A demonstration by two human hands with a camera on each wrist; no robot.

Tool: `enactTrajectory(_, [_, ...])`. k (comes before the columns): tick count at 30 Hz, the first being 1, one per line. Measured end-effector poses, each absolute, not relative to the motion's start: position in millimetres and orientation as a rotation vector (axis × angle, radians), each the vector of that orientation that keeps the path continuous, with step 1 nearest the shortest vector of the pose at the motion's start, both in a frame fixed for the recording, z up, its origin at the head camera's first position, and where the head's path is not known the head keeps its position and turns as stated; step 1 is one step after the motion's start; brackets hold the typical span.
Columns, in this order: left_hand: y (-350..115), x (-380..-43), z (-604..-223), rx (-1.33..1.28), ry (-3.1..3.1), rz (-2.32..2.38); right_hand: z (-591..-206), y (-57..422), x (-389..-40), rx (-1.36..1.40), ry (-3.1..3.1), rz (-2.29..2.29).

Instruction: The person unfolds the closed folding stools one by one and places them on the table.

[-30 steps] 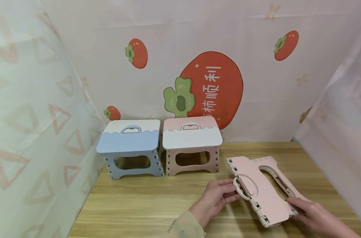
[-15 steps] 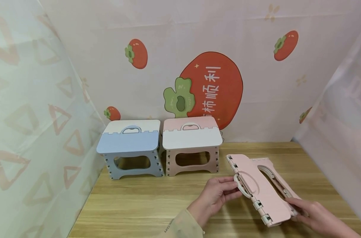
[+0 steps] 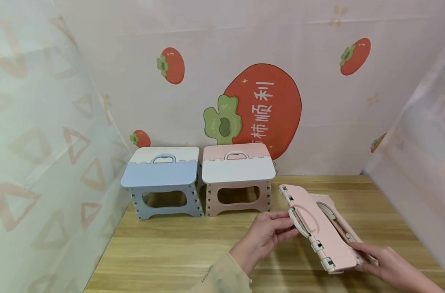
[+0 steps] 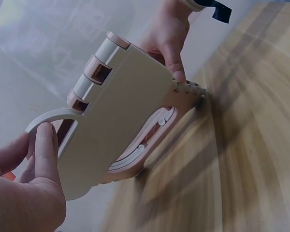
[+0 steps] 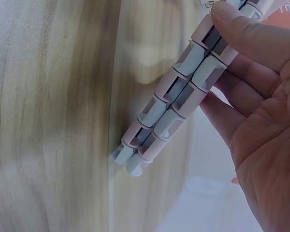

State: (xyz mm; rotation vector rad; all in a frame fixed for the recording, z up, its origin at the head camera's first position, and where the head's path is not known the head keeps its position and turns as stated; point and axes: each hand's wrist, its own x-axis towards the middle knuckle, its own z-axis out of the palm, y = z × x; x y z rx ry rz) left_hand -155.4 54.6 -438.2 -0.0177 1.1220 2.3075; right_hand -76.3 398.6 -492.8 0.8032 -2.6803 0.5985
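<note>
A folded pink-and-white folding stool (image 3: 326, 240) tilts above the right side of the table, its hinged seat edge toward the left. The fingers of my left hand (image 3: 264, 236) pinch its white carry handle (image 3: 299, 224). My right hand (image 3: 385, 260) grips the side near the legs. Seen from the left wrist, the stool's pale face (image 4: 123, 106) leans up, its leg end close to the wood. In the right wrist view, thumb and fingers of my right hand (image 5: 273, 92) clasp both rows of hinge knuckles (image 5: 179, 92) that lie flat together.
Behind stand two unfolded stools: a blue-and-white one (image 3: 160, 175) at left and a pink-and-white one (image 3: 238, 171) beside it. A wood-grain table (image 3: 163, 252) lies under everything. Printed cloth (image 3: 317, 158) hangs at the back and along both sides.
The folded stool has tilted more steeply, its near hinged corner lifting a little and its leg side swinging slightly left. Both hands keep their hold. The two standing stools stay in place.
</note>
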Motion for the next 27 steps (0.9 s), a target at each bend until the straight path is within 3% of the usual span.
enactTrajectory(27, [57, -164, -413, 0.005, 1.237, 2.337, -479, 379, -75, 0.694, -2.808, 0.775])
